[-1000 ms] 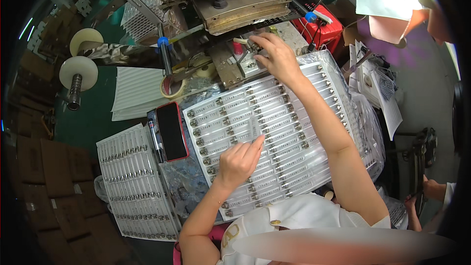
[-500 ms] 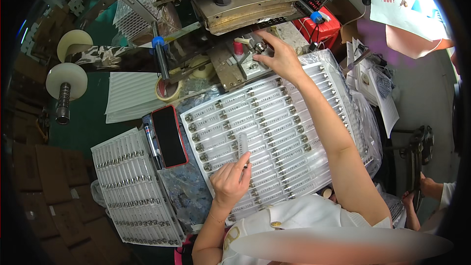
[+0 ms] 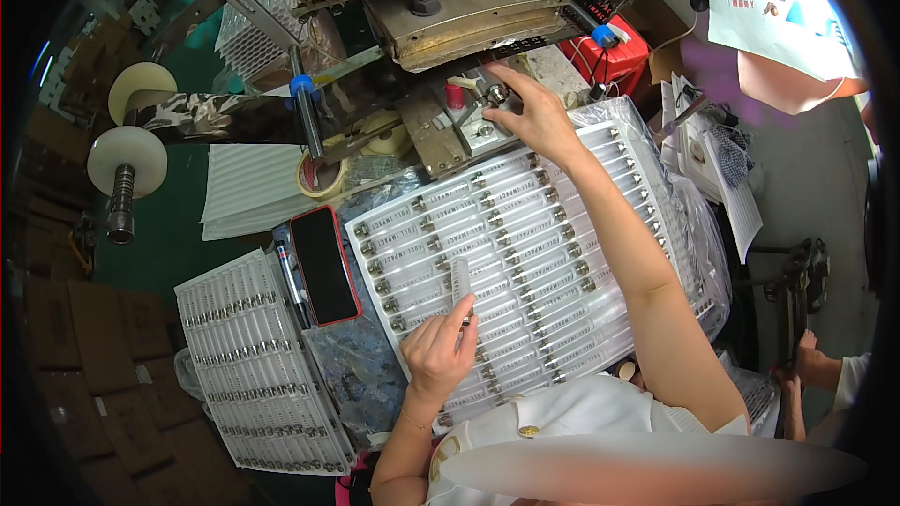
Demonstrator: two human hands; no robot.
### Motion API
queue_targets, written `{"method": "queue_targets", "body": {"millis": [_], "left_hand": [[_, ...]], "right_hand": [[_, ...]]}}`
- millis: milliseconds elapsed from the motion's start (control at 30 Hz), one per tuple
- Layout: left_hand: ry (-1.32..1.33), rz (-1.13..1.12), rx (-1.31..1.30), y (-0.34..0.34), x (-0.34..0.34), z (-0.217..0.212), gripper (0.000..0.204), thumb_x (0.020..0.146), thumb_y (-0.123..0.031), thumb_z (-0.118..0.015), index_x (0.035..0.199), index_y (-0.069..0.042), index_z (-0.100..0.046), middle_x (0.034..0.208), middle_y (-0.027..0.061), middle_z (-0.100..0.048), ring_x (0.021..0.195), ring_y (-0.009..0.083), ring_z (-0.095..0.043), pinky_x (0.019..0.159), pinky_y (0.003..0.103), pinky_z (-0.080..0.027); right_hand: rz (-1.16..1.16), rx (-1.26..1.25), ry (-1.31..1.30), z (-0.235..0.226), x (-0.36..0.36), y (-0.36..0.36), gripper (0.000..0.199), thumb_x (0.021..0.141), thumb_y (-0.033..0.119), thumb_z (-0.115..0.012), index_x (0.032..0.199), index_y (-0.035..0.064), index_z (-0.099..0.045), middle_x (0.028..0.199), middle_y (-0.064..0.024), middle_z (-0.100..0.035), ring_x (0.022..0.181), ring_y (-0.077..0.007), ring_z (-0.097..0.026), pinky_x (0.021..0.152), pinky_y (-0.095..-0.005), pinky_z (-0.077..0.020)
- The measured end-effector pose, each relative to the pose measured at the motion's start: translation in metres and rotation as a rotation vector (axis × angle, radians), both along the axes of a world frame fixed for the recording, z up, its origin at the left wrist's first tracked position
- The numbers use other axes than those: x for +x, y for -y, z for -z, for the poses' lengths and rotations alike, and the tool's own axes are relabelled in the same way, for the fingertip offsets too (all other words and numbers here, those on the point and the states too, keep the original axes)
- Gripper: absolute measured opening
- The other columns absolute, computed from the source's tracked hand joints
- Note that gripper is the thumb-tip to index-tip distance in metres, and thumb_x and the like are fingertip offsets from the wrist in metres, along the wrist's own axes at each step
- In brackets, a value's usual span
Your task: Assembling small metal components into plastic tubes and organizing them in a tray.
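Note:
A white tray (image 3: 647,187) packed with rows of clear tubes with metal caps lies in front of me. My left hand (image 3: 441,349) rests on its near left part and pinches one clear tube (image 3: 459,279), held upright above the rows. My right hand (image 3: 530,112) reaches past the tray's far edge to the stamping machine (image 3: 459,9), its fingers closed on a small metal-capped piece (image 3: 497,94) at the machine's fixture, beside a red peg (image 3: 454,96).
A second tray of tubes (image 3: 253,365) lies at the left. A phone in a red case (image 3: 323,264) and a pen sit between the trays. A tape roll (image 3: 319,173), white foil spools (image 3: 127,159), a red box (image 3: 619,61) and another person's hand (image 3: 811,356) at right.
My left hand slid toward me along the tray and lifted a tube clear of the rows. My right hand stayed at the machine's fixture, shifting slightly left.

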State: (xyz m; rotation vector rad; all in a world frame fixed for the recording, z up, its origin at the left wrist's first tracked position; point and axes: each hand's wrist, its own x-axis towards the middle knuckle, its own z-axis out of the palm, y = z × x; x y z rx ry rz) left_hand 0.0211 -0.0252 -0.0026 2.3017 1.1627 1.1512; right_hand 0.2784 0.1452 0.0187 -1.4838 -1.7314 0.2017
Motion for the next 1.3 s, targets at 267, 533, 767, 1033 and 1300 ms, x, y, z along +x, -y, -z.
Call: {"method": "queue_targets", "body": {"millis": [267,533,767,1033,1300], "left_hand": [[0.015,-0.019,-0.014,-0.002,0.001,0.002,0.035,0.07,0.002,-0.071,0.104,-0.004,-0.068,0.059,0.0053,-0.056,0.05,0.0168,-0.053,0.048,0.028,-0.042],[0.009,0.011,0.018,-0.004,0.002,-0.002,0.033,0.072,-0.002,-0.072,0.104,-0.005,-0.068,0.062,0.0048,-0.058,0.052,0.0188,-0.055,0.048,0.028,-0.043],[0.111,0.023,-0.062,-0.003,0.002,-0.008,0.032,0.07,-0.003,-0.074,0.101,-0.009,-0.071,0.068,0.0043,-0.061,0.056,0.018,-0.057,0.051,0.028,-0.045],[0.184,0.006,-0.187,-0.004,0.004,-0.017,0.03,0.07,-0.002,-0.074,0.099,-0.008,-0.071,0.072,0.0048,-0.063,0.055,0.0142,-0.057,0.052,0.025,-0.045],[0.205,-0.006,-0.18,0.0,0.0,-0.016,0.028,0.071,-0.001,-0.073,0.098,-0.008,-0.071,0.074,0.0057,-0.065,0.054,0.0141,-0.056,0.051,0.025,-0.045]], "right_hand": [[-0.002,-0.073,-0.043,-0.005,-0.001,-0.001,0.061,0.073,0.019,-0.077,0.128,0.0108,-0.052,0.123,-0.0137,-0.059,0.104,-0.0294,-0.061,0.086,-0.035,-0.0492],[0.014,-0.081,-0.021,-0.003,0.0,-0.001,0.061,0.073,0.02,-0.077,0.128,0.0101,-0.052,0.123,-0.014,-0.059,0.104,-0.0289,-0.061,0.086,-0.0352,-0.0491],[0.004,-0.11,-0.012,-0.006,0.003,0.0,0.067,0.074,0.023,-0.076,0.133,0.0097,-0.046,0.13,-0.0158,-0.054,0.114,-0.0322,-0.055,0.094,-0.0372,-0.0454],[-0.054,-0.135,-0.02,-0.005,0.004,0.0,0.065,0.076,0.025,-0.074,0.133,0.0112,-0.047,0.131,-0.0148,-0.053,0.118,-0.0313,-0.053,0.097,-0.0371,-0.0435],[-0.054,-0.116,-0.036,-0.005,-0.001,0.0,0.059,0.077,0.024,-0.073,0.13,0.0128,-0.051,0.128,-0.0132,-0.055,0.114,-0.0302,-0.055,0.094,-0.0372,-0.0448]]}}
